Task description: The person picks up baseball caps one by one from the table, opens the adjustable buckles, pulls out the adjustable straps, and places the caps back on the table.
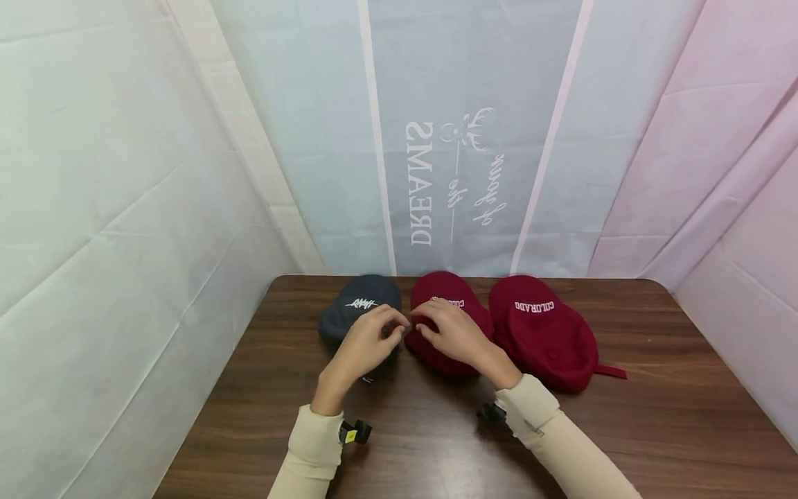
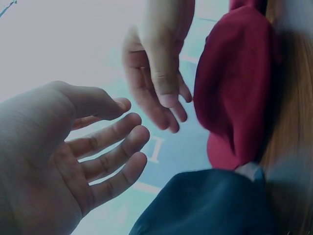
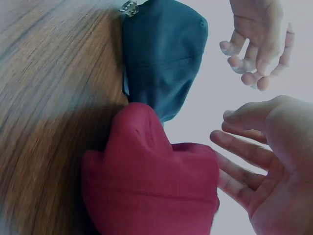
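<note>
Three caps lie in a row along the table's far edge in the head view. The dark blue cap [image 1: 349, 312] with white lettering is leftmost, a red cap [image 1: 445, 287] is in the middle, and another red cap [image 1: 542, 339] marked COLORADO lies to the right. My left hand [image 1: 368, 339] hovers over the blue cap, fingers loosely bent and holding nothing. Above the middle red cap is my right hand [image 1: 451, 331], also holding nothing. The fingertips of both hands come close together. Both wrist views show a gap between the hands and the caps.
The brown wooden table [image 1: 424, 443] reaches toward me. A strap [image 1: 611, 371] sticks out from the right cap. Behind stands a grey-blue cloth backdrop [image 1: 312, 138] with mirrored lettering, and white cloth [image 1: 125, 242] hangs on the left.
</note>
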Available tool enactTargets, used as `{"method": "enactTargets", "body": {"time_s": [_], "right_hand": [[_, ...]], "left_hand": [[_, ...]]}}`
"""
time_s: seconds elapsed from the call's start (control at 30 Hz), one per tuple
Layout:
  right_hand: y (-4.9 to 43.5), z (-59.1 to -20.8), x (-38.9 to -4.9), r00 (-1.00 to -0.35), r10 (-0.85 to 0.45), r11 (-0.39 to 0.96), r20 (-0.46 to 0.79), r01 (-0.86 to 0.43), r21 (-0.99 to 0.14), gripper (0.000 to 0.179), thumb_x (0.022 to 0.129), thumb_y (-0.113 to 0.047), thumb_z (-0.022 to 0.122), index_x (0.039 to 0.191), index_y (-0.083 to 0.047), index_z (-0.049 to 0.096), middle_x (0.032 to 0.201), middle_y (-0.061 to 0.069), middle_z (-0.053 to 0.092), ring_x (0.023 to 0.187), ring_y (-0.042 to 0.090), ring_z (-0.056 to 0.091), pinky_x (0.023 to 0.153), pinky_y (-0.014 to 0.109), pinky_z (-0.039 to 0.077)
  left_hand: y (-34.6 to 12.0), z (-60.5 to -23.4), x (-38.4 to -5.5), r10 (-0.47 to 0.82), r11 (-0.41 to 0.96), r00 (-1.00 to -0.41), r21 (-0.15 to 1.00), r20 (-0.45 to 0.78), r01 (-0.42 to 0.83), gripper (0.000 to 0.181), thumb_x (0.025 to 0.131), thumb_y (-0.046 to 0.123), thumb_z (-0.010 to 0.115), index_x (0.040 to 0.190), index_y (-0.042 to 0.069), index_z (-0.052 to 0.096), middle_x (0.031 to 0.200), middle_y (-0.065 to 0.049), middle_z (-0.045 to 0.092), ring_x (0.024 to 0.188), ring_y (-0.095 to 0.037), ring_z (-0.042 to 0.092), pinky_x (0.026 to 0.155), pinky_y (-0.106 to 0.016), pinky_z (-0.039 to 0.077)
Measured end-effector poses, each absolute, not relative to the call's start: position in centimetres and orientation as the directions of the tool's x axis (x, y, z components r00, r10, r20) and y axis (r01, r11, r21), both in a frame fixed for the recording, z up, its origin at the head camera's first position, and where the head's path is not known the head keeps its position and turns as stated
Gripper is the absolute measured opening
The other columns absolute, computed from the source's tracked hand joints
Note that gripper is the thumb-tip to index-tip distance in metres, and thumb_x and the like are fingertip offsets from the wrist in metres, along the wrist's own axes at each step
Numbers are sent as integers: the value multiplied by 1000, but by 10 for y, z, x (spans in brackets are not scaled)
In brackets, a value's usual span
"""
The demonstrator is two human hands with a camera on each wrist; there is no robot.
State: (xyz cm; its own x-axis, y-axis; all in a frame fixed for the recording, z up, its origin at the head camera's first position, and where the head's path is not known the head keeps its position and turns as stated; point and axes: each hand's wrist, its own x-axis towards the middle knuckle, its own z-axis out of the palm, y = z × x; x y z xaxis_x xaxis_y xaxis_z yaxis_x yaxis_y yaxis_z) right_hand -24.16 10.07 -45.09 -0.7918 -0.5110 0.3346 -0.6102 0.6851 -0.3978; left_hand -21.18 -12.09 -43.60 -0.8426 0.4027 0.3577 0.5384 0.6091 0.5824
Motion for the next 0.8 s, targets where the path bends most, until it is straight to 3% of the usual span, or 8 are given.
{"method": "enactTargets", "body": {"time_s": [0.13, 0.47, 0.8], "right_hand": [[113, -448, -234, -790, -494, 686, 363, -610, -396, 31, 95, -11, 79, 126, -11, 76, 130, 10, 75, 136, 33, 63, 114, 54, 50], [146, -446, -224, -800, -447, 705, 400, -591, -393, 29, 96, -11, 78, 125, -11, 77, 127, 9, 75, 120, 28, 69, 102, 50, 58], [174, -444, -219, -823, -414, 730, 388, -555, -398, 25, 96, -9, 77, 120, -10, 79, 120, 8, 76, 114, 28, 70, 98, 52, 59]], "left_hand": [[-112, -440, -212, 419, 598, -836, 586, 353, 547, 12, 101, 9, 69, 110, 12, 77, 105, 2, 70, 88, -21, 66, 75, -26, 52], [-94, -449, -210, 445, 567, -810, 580, 381, 585, 13, 101, 9, 68, 111, 12, 77, 106, 3, 68, 82, -19, 63, 72, -23, 50], [-79, -462, -212, 464, 582, -771, 506, 436, 636, 12, 100, 9, 71, 109, 16, 76, 109, 5, 69, 96, -12, 60, 82, -27, 53]]}}
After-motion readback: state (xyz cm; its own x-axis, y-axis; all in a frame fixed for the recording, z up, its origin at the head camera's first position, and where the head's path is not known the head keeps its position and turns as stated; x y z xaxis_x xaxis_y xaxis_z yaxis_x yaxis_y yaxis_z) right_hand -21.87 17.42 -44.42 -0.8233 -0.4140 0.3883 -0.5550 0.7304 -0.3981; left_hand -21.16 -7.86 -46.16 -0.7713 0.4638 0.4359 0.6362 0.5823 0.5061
